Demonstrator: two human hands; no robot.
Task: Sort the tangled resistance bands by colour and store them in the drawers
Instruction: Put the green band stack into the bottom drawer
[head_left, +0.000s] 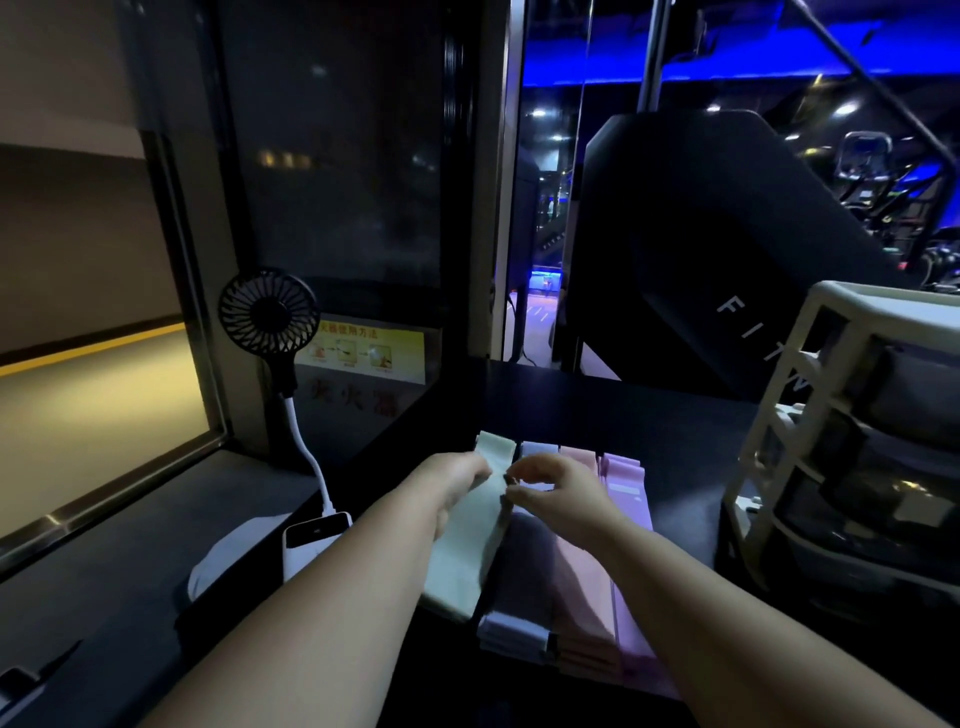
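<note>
Several flat resistance bands lie side by side on the dark counter. From left to right they are a pale green band, a lavender-blue band, a pink band and a lilac band. My left hand rests on the green band's left side, its fingers partly hidden by the wrist. My right hand hovers over the blue band, fingers curled and pinching the green band's right edge. The cream drawer unit stands at the right.
A small black fan on a white bendy neck plugs into a white power bank at the left, beside a white cloth. A glass cabinet with a yellow label stands behind. A black gym machine rises behind the counter.
</note>
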